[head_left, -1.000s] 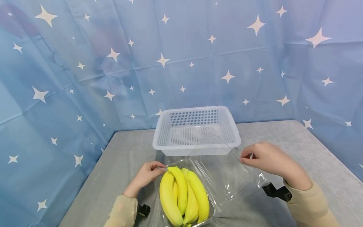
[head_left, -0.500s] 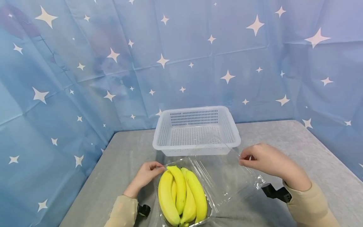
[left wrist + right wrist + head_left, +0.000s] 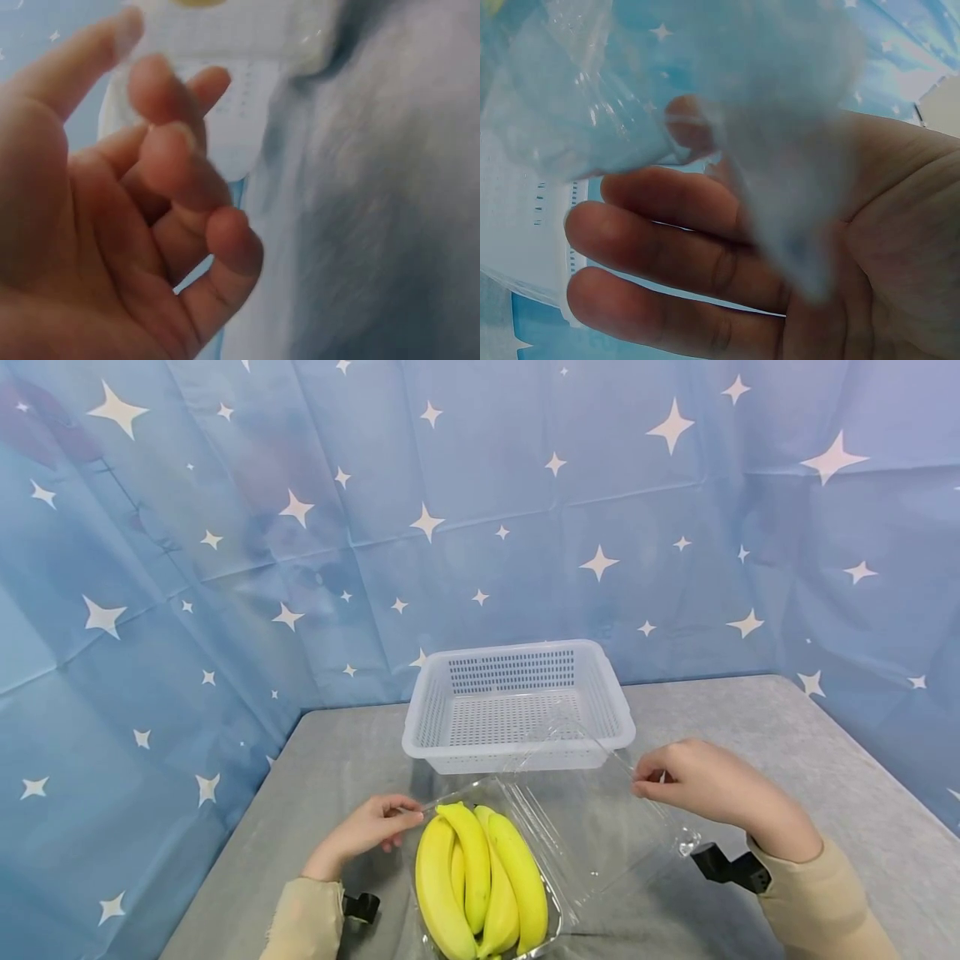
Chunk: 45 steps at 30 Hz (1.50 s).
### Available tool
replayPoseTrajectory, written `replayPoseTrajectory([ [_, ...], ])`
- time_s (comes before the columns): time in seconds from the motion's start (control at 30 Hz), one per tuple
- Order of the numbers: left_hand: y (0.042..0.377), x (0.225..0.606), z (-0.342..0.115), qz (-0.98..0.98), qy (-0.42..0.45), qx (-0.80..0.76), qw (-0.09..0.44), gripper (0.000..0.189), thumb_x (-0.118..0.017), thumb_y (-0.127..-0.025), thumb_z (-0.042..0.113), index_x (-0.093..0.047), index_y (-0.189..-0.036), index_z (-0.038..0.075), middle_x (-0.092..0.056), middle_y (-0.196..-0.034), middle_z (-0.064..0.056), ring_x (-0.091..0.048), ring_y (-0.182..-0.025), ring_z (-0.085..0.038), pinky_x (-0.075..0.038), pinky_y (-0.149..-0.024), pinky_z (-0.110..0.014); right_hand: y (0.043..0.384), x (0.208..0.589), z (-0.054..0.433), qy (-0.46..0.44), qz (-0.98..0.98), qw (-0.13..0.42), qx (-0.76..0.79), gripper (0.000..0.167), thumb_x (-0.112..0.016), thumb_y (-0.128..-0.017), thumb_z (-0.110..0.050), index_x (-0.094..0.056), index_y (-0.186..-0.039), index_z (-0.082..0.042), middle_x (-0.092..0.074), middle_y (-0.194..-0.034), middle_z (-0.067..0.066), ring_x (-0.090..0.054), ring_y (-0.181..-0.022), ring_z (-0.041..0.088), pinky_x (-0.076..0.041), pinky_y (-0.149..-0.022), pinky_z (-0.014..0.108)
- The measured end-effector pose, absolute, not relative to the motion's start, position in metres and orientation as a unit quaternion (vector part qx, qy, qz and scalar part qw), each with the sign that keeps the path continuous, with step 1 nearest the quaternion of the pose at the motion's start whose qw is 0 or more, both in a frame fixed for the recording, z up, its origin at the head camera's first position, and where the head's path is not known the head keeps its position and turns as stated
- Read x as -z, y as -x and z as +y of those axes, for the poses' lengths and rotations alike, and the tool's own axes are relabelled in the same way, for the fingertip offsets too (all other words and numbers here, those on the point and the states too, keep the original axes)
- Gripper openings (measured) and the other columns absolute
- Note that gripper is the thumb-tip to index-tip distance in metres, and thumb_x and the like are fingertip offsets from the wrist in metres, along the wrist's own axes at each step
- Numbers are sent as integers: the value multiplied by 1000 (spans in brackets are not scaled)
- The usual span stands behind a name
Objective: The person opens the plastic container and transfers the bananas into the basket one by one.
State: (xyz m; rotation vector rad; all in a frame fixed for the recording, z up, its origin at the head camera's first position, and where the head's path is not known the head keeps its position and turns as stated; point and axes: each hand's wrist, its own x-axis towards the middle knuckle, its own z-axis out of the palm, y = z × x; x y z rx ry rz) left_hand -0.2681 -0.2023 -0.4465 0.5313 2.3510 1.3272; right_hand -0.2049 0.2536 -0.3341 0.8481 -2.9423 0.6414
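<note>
Several yellow bananas (image 3: pixel 480 885) lie in the base of a clear plastic clamshell box (image 3: pixel 553 914). Its hinged lid (image 3: pixel 592 827) is folded out to the right, with the far corner overlapping the basket in the head view. At the lid's right edge my right hand (image 3: pixel 701 781) pinches the thin plastic between thumb and index finger. In the right wrist view the blurred film crosses in front of the right hand (image 3: pixel 705 247). My left hand (image 3: pixel 371 831) is beside the box's far left corner. In the left wrist view the left hand's (image 3: pixel 150 195) thumb and fingers stand apart, holding nothing.
A white perforated plastic basket (image 3: pixel 517 760) stands just behind the box, with nothing seen inside. Grey cloth covers the table (image 3: pixel 300 793). Behind it hangs a blue curtain (image 3: pixel 510 568) with white stars.
My left hand has let go of the box corner and drawn back to the left, its fingers spreading. The bananas and box have shifted slightly left. My right hand keeps its pinch on the lid.
</note>
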Motion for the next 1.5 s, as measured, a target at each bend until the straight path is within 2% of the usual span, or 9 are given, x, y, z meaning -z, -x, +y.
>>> replayPoseTrajectory([
  [0.2, 266, 441, -215, 830, -203, -444, 270, 39, -60, -96, 35, -62, -72, 4, -60, -60, 0, -55, -53, -12, -47, -51, -27, 206, 333, 253, -273, -940, 5, -205, 8, -68, -90, -22, -69, -82, -25, -58, -74, -19, -52, -67, -2, -46, -60, 27],
  [0.3, 265, 440, -218, 816, -217, -443, 300, 38, -60, -96, 34, -64, -70, 6, -61, -58, 1, -57, -54, -11, -44, -50, -24, 205, 334, 253, -272, -940, 3, -207, 7, -68, -90, -24, -69, -83, -25, -59, -76, -19, -54, -68, -2, -47, -61, 28],
  [0.43, 264, 441, -220, 806, -222, -457, 305, 38, -63, -94, 29, -64, -71, -1, -60, -57, 2, -58, -55, -11, -43, -50, -23, 205, 335, 253, -269, -941, -3, -207, 6, -68, -90, -25, -70, -85, -24, -60, -77, -19, -55, -70, -2, -48, -63, 28],
  [0.7, 268, 446, -217, 801, -219, -485, 273, 40, -62, -96, 23, -53, -75, -10, -55, -59, 1, -59, -56, -13, -47, -54, -26, 206, 334, 253, -266, -941, -10, -210, 5, -68, -90, -24, -69, -85, -24, -60, -77, -18, -55, -70, -1, -47, -62, 28],
  [0.83, 269, 450, -214, 809, -199, -497, 243, 40, -62, -96, 25, -50, -73, -5, -51, -58, 1, -59, -56, -15, -47, -54, -28, 205, 333, 252, -265, -941, -15, -208, 8, -67, -91, -24, -66, -83, -26, -57, -74, -18, -51, -65, -1, -44, -59, 26],
  [1.0, 271, 459, -210, 819, -162, -516, 192, 33, -64, -94, 28, -54, -73, 5, -50, -58, 0, -60, -55, -17, -47, -55, -28, 203, 335, 251, -275, -937, -26, -214, 12, -66, -92, -24, -62, -81, -25, -53, -69, -16, -46, -61, 0, -41, -56, 25],
  [1.23, 273, 466, -204, 823, -123, -538, 137, 30, -66, -93, 28, -56, -76, 6, -52, -59, -2, -61, -56, -19, -48, -55, -28, 201, 340, 252, -283, -933, -37, -221, 17, -65, -92, -20, -59, -77, -24, -46, -62, -15, -40, -54, 0, -36, -51, 24],
  [1.5, 274, 466, -198, 824, -95, -548, 106, 33, -67, -93, 30, -57, -75, 3, -53, -58, -4, -61, -56, -21, -48, -54, -28, 199, 341, 250, -272, -934, -56, -224, 14, -66, -92, -22, -60, -79, -24, -48, -64, -14, -41, -55, 1, -37, -52, 24],
])
